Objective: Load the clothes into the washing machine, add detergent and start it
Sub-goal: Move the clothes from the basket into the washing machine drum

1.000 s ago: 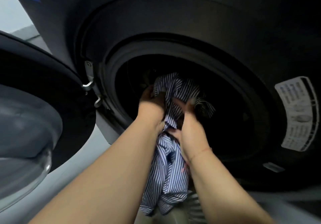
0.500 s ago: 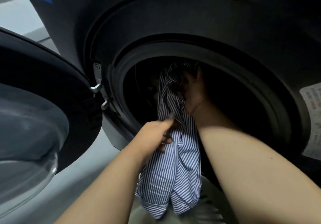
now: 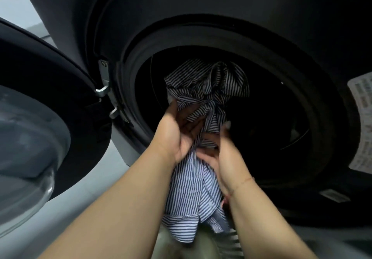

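Head view: both hands push a striped shirt (image 3: 193, 188) into the washing machine drum (image 3: 271, 118).
Left hand (image 3: 177, 134) and right hand (image 3: 223, 158) fingers grip it; its hanging tail could slip out and catch in the door (image 3: 50, 97).

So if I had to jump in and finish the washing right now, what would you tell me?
Left hand: grips the striped shirt at the mouth of the drum.
Right hand: also holds the shirt, just below the left.
The shirt: its top is bunched inside the drum opening; its bottom hangs outside, over the rim. The washer door stands open on the left.
Done: shirt partly in.
Left: push the rest of the shirt in, load any other clothes, shut the door, add detergent, start the machine. No detergent or controls are in view.
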The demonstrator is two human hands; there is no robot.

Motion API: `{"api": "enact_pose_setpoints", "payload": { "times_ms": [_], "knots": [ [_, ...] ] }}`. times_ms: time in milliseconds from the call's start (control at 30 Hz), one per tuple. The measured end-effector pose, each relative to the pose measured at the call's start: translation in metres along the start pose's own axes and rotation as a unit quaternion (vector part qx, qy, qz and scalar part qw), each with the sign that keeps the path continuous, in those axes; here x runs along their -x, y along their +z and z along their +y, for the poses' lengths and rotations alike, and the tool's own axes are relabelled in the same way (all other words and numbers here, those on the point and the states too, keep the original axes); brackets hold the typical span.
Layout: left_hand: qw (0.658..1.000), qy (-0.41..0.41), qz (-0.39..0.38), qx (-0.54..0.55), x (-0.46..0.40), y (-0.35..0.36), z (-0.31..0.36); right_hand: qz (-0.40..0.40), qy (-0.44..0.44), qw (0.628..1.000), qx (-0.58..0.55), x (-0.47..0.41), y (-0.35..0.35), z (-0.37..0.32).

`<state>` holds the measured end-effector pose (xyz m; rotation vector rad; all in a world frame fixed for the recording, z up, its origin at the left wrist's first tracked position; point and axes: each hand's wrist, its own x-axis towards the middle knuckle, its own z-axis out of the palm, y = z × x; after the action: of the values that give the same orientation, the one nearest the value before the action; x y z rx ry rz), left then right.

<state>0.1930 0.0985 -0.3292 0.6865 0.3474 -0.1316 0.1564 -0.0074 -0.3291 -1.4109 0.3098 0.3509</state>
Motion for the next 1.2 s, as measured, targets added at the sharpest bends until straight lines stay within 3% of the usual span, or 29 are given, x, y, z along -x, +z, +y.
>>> {"api": "enact_pose_setpoints", "payload": {
  "times_ms": [133,300,400,467,500,633,767,833,967,1100,1200],
  "knots": [
    [1.000,0.019,0.014,-0.006,-0.001,-0.014,0.005,-0.009,-0.050,0.994,-0.099,-0.018,0.012,-0.025],
    [0.997,0.065,0.001,-0.030,0.008,-0.020,0.012,-0.051,-0.071,0.993,-0.079,-0.040,0.019,-0.038],
    [0.973,0.089,0.076,-0.200,0.014,-0.021,0.016,-0.058,-0.090,0.993,-0.053,-0.065,0.026,-0.049],
    [0.926,0.065,0.139,-0.345,0.021,-0.024,0.014,-0.055,-0.088,0.993,-0.048,-0.079,0.035,-0.061],
    [0.920,0.032,0.137,-0.365,0.025,-0.026,0.011,-0.056,-0.102,0.992,-0.045,-0.092,0.037,-0.064],
    [0.973,-0.095,0.038,-0.205,0.022,-0.026,-0.006,-0.107,-0.127,0.986,-0.027,-0.119,0.040,-0.070],
    [0.996,-0.078,-0.013,-0.052,-0.011,-0.015,-0.008,-0.106,-0.136,0.985,-0.027,-0.110,0.037,-0.066],
    [0.998,-0.056,-0.021,-0.029,-0.029,-0.008,-0.005,-0.084,-0.153,0.984,-0.024,-0.101,0.031,-0.053],
    [0.996,-0.061,-0.053,0.045,-0.058,0.004,0.004,0.043,-0.184,0.978,0.087,-0.091,0.023,-0.011],
    [0.993,-0.055,-0.072,0.076,-0.059,0.011,0.008,-0.029,-0.171,0.982,0.078,-0.088,0.020,-0.002],
    [0.994,-0.069,-0.086,0.022,-0.047,0.010,0.010,-0.071,-0.164,0.984,0.023,-0.090,0.021,-0.018]
  ]
}}
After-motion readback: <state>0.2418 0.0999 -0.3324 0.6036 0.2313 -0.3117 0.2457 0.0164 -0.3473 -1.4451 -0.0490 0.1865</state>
